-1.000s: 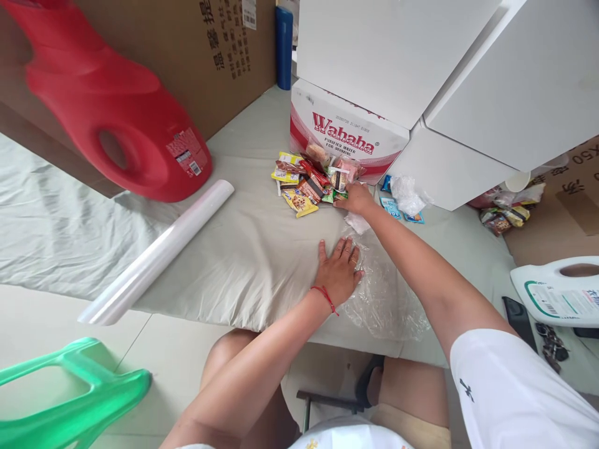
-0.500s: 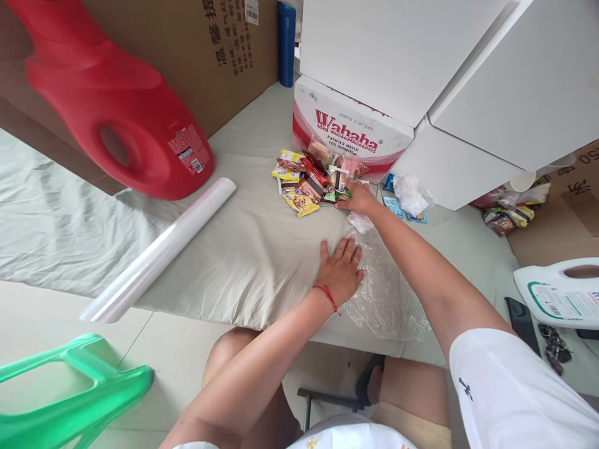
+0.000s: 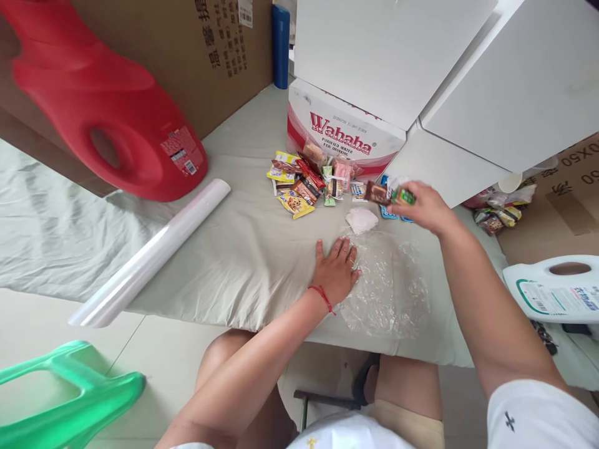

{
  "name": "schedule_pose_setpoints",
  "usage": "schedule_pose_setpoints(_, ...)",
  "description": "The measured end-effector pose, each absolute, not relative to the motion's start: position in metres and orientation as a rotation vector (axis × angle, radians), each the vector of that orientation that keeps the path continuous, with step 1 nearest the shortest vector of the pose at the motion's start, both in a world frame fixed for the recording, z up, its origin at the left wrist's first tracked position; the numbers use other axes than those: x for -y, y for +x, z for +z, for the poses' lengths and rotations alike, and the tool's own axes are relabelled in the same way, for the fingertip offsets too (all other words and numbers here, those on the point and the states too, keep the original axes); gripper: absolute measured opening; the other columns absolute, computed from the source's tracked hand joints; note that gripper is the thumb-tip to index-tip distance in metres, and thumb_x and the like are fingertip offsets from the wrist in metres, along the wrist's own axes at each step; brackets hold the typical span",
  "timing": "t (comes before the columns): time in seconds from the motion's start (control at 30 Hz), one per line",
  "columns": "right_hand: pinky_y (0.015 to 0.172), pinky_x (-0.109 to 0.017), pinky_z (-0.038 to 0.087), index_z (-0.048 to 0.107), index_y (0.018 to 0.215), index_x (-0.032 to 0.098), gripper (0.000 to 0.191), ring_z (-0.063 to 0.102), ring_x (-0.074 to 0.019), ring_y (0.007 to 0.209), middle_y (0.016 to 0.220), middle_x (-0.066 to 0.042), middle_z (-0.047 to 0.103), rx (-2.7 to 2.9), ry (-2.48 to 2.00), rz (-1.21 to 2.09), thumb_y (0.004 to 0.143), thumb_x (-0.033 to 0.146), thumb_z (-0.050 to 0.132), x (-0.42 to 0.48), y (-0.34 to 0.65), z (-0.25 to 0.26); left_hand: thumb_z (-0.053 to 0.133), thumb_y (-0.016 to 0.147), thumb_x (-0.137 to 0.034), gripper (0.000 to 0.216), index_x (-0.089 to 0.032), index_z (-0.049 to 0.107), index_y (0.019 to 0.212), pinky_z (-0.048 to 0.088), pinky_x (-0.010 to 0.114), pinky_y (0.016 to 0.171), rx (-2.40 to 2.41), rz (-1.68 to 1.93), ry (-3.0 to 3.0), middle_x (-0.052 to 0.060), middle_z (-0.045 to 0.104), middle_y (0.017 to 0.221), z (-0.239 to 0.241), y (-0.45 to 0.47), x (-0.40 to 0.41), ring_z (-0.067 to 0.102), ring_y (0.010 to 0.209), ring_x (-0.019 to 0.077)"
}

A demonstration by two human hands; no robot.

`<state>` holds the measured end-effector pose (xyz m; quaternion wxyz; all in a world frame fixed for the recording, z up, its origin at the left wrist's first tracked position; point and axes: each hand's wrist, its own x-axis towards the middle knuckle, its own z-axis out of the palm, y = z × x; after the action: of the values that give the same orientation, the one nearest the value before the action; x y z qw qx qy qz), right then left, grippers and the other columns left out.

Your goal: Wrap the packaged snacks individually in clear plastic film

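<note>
My right hand (image 3: 425, 206) is closed on a brown and green snack packet (image 3: 377, 193), raised to the right of the snack pile; whether it is one packet or two I cannot tell. Flat on the cloth lies my left hand (image 3: 336, 272), fingers spread, at the left edge of a crinkled clear plastic sheet (image 3: 386, 290). Wrapped snacks, among them a yellow packet (image 3: 296, 204) and a pink packet (image 3: 344, 172), are heaped before the Wahaha carton (image 3: 346, 128). A crumpled white wrapper (image 3: 362, 220) sits between the heap and the sheet. Blue packets (image 3: 388, 212) are partly hidden behind my right hand.
A big red jug (image 3: 140, 106) and a shiny plastic roll (image 3: 154, 249) are on the left. White cabinets (image 3: 374, 50) rise behind the carton. At right are a white jug (image 3: 552, 290) and more snacks (image 3: 498, 215). A green stool (image 3: 70, 399) stands on the floor.
My right hand has lifted the brown and green snack packet off the pile and carried it to the right. My left hand stays flat. The view has shifted slightly.
</note>
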<state>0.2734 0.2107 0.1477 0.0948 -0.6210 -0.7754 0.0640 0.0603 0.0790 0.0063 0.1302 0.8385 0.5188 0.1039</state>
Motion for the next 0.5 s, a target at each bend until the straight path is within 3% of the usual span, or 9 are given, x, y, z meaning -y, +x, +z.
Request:
schedule_pose_setpoints(0.13, 0.092, -0.043, 0.048, 0.067, 0.112, 0.022, 0.052, 0.059, -0.0305, 0.103, 0.107, -0.008, 0.066, 2.382, -1.681, 0.668, 0.076, 0.059, 0.076, -0.130, 0.309, 0.117, 0.031, 0.104, -0.047, 0.058, -0.022, 0.042, 0.155, 0.008, 0.073, 0.122, -1.504, 0.321, 2.437, 0.012, 0.030, 0.168, 0.005, 0.060, -0.078, 0.023, 0.156, 0.0301)
schedule_pose_setpoints(0.23, 0.097, -0.045, 0.046, 0.069, 0.107, 0.023, 0.046, 0.056, -0.0319, 0.108, 0.105, -0.008, 0.067, 2.394, -1.694, 0.712, 0.075, 0.055, 0.079, -0.087, 0.322, 0.087, 0.028, 0.105, -0.046, 0.057, -0.021, 0.042, 0.156, 0.008, 0.073, 0.122, -1.511, 0.349, 2.451, 0.012, 0.030, 0.168, 0.003, 0.059, -0.078, 0.023, 0.156, 0.0291)
schedule_pose_setpoints(0.5, 0.105, -0.048, 0.042, 0.067, 0.119, 0.024, 0.046, 0.048, -0.0335, 0.119, 0.117, -0.010, 0.064, 2.331, -1.705, 0.681, 0.078, 0.042, 0.078, -0.074, 0.318, 0.058, 0.019, 0.107, -0.040, 0.056, -0.023, 0.046, 0.154, 0.008, 0.069, 0.123, -1.544, 0.388, 2.462, 0.009, 0.035, 0.166, 0.001, 0.059, -0.081, 0.028, 0.155, 0.0276)
